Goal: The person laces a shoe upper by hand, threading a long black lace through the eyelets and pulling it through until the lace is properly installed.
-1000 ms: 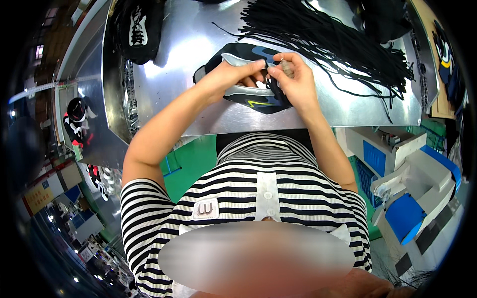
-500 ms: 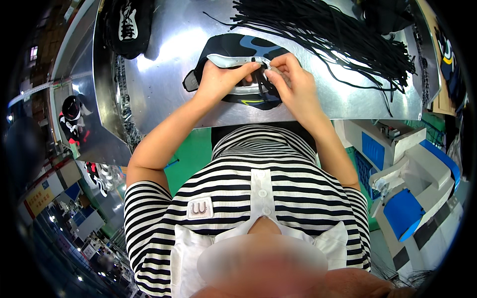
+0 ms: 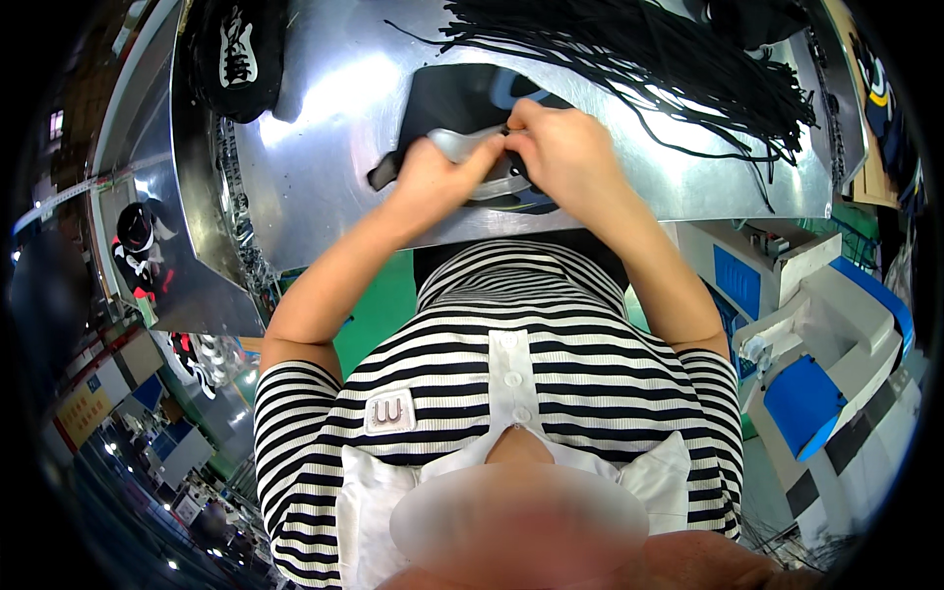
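Observation:
A black shoe upper point(image 3: 433, 95) with blue and yellow marks and a pale eyelet edge lies near the front of the metal table. On its left side my left hand point(image 3: 441, 179) is closed on the pale edge, thumb pointing right. My right hand point(image 3: 565, 147) is closed in a pinch at the eyelets, its fingertips meeting my left thumb. A bit of black shoelace shows at those fingertips, though the hand covers most of it. Both hands are slightly blurred.
A thick bundle of black shoelaces point(image 3: 649, 74) lies across the far right of the metal table point(image 3: 324, 167). Black shoe uppers point(image 3: 236, 59) with white lacing panels are piled at the far left. A grey and blue machine point(image 3: 801, 393) stands right of the table.
My right hand has turned over and shifted left along the eyelets, up against my left thumb. My left hand keeps its hold on the upper. The view has shifted slightly.

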### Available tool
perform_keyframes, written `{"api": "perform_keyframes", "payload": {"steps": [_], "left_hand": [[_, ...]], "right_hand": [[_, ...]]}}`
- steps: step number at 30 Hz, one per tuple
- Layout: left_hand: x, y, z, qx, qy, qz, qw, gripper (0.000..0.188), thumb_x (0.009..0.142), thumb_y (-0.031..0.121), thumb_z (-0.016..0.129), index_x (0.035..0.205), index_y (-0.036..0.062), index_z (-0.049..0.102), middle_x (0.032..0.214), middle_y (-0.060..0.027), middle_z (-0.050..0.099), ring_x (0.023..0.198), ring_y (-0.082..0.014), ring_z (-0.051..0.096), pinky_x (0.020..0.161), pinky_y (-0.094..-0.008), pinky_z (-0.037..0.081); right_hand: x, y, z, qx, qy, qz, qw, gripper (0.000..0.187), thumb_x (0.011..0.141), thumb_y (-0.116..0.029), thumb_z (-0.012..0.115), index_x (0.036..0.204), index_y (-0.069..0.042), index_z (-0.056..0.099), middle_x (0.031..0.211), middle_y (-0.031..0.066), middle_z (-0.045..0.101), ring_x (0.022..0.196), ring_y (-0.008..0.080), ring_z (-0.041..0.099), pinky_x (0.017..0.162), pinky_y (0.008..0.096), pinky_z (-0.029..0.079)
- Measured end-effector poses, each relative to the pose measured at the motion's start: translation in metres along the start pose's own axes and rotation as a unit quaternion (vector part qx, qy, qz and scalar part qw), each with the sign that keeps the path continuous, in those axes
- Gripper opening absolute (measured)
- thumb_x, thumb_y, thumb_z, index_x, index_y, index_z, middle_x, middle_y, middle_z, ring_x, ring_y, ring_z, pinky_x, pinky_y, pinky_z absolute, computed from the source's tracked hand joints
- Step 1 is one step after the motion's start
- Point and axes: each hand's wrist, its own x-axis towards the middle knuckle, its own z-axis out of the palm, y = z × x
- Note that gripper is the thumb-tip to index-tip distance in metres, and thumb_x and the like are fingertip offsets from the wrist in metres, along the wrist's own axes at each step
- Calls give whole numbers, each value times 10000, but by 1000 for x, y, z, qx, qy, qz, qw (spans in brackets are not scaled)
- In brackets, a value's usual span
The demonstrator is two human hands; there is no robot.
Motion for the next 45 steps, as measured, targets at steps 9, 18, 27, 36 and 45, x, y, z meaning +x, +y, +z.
{"api": "perform_keyframes", "payload": {"steps": [9, 18, 27, 36, 45], "left_hand": [[16, 6, -24, -68, -31, -112, 991, 220, 925, 231, 648, 865, 30, 716, 744, -4, 650, 642, -65, 533, 602, -238, 432], [19, 21, -19, 11, -37, -153, 987, 327, 819, 183, 800, 1091, 21, 718, 1054, -66, 721, 942, -123, 652, 822, -279, 510], [-36, 72, -119, -539, -104, 175, 817, 176, 818, 150, 733, 822, 30, 606, 912, -50, 509, 812, -138, 461, 689, -246, 386], [-27, 25, -23, 345, 71, 244, 903, 168, 687, 121, 825, 789, 86, 697, 1090, -50, 657, 1075, -276, 565, 926, -381, 412], [-7, 1, -17, 232, 145, 207, 940, 203, 729, 155, 825, 831, 71, 671, 889, -37, 656, 753, -226, 618, 702, -325, 442]], "right_hand": [[11, 9, -29, 145, -2, 111, 983, 213, 908, -213, 661, 1008, -29, 626, 810, 156, 706, 801, 310, 699, 704, 395, 526], [17, 16, 25, 272, 87, 107, 953, 200, 973, -185, 569, 1098, -31, 594, 843, 130, 696, 786, 278, 682, 732, 366, 516], [26, 26, 41, 209, 216, 121, 946, 216, 982, -178, 559, 1139, -35, 597, 854, 98, 704, 762, 201, 680, 710, 320, 527], [17, 18, 26, 447, 211, 78, 866, 195, 969, -117, 603, 1127, -4, 598, 905, 89, 710, 828, 136, 686, 726, 263, 525], [-41, 1, 29, 334, 59, 66, 938, 198, 943, -119, 638, 1109, -30, 579, 875, 142, 700, 744, 242, 687, 679, 315, 515]]}}
